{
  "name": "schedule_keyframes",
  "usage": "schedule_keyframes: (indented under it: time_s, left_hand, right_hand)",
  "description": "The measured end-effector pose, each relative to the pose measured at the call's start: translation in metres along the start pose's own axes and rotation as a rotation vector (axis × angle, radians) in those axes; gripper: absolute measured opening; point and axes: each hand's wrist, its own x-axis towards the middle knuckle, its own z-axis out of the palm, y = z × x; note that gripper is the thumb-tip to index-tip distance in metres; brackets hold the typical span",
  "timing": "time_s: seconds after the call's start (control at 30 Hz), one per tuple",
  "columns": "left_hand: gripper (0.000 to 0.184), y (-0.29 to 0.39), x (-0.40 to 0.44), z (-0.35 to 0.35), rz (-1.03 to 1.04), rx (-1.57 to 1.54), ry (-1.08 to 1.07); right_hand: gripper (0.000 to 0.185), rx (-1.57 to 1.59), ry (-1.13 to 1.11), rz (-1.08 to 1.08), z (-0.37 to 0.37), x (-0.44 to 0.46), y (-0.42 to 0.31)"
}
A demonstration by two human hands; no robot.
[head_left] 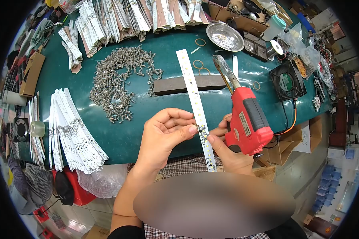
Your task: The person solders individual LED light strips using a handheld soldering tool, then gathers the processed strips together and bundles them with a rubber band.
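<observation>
The white circuit strip [196,101] is long, narrow and flat, with a row of small yellowish rectangles down most of its length and darker parts crowded near its lower end. It is held up before the person, slightly aslant, its upper stretch crossing in front of a dark bar [211,83] on the green table [139,109]. The left hand [163,135] pinches the strip's left edge between thumb and forefinger, its other fingers curled. The right hand [231,153] has its thumb at the right edge, beside a red soldering gun [247,119] whose foil-like tip points up and away; the gun covers much of that hand, so I cannot tell how its fingers close, or on which of the two. A blurred oval hides the bottom middle, and the strip's lowest end runs up to it. The markings on the strip are too small to read. A shiny metal bowl [226,36] at the back holds small things that are hard to make out. A clear tub with a turquoise lid [278,21] stands near it, its contents unclear. Below the table's right side are cardboard boxes [285,149], partly overlapping.
</observation>
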Motion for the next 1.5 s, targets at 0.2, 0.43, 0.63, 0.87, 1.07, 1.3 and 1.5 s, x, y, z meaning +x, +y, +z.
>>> schedule_keyframes:
  time_s: [0.2, 0.43, 0.63, 0.87, 1.07, 1.3, 1.5]
  left_hand:
    - [0.030, 0.001, 0.000, 0.000, 0.012, 0.016, -0.010]
    - [0.027, 0.004, -0.002, 0.007, 0.068, 0.143, 0.050]
    - [0.027, 0.003, -0.004, 0.013, 0.140, 0.253, 0.114]
    - [0.027, 0.000, 0.000, 0.007, 0.062, 0.088, 0.041]
    - [0.024, -0.006, 0.005, 0.006, 0.101, 0.119, 0.070]
    - [0.024, -0.011, 0.017, 0.006, 0.045, 0.130, 0.103]
    - [0.028, -0.024, 0.047, -0.007, 0.191, 0.613, 0.292]
  right_hand:
    - [0.034, 0.034, 0.006, 0.025, 0.001, -0.001, 0.000]
    - [0.044, -0.060, 0.111, -0.130, 0.002, -0.002, 0.021]
    - [0.038, -0.288, 0.146, -0.398, 0.003, -0.001, 0.027]
    - [0.046, -0.150, 0.126, -0.159, 0.003, -0.002, 0.030]
    - [0.049, -0.209, 0.100, -0.177, 0.002, -0.001, 0.035]
    - [0.045, -0.137, 0.184, -0.189, 0.014, 0.004, 0.033]
    - [0.036, -0.276, 0.082, -0.211, -0.016, -0.008, 0.018]
